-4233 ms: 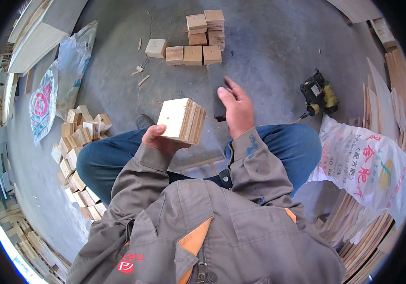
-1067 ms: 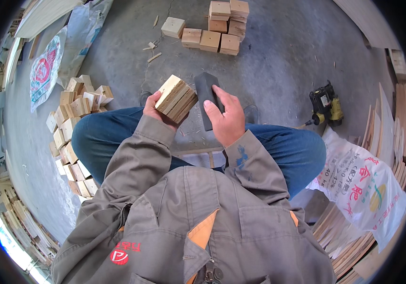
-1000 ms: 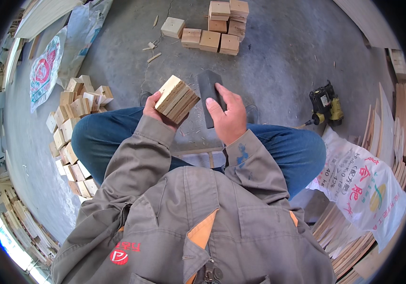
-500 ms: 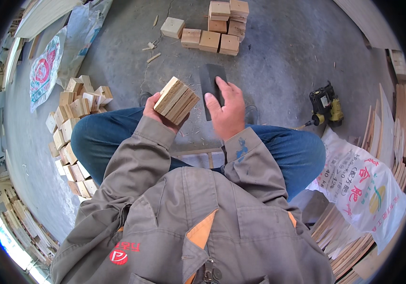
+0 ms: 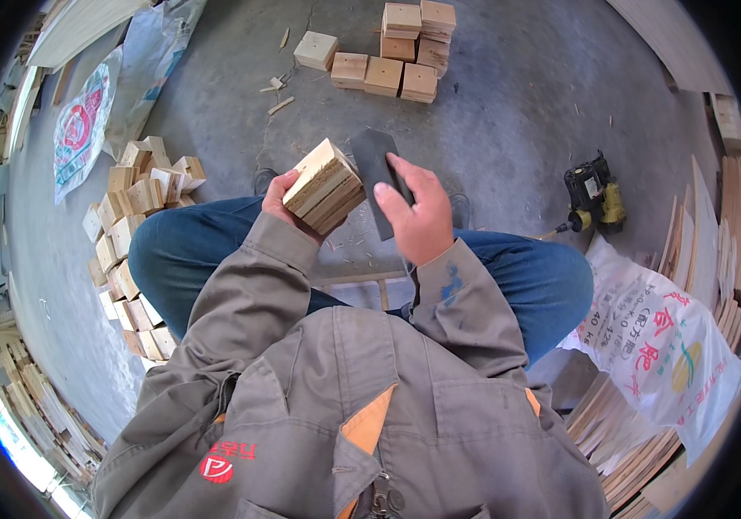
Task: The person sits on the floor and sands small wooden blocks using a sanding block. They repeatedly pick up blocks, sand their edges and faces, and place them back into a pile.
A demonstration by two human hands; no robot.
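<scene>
On a concrete workshop floor (image 5: 509, 112) strewn with wood slivers (image 5: 281, 105), a layered plywood block (image 5: 327, 189) was held aloft, clamped in the left hand (image 5: 277, 197). A dark gray oblong block (image 5: 374, 164) was gripped by the right hand (image 5: 418, 212) just beside it; whether the two touched could not be told. At right, wood strips (image 5: 621, 441) were partly covered by a printed white plastic sack (image 5: 660, 342), its inside hidden. Another sack (image 5: 85, 130) was seen at left, near piled wooden blocks (image 5: 124, 232).
</scene>
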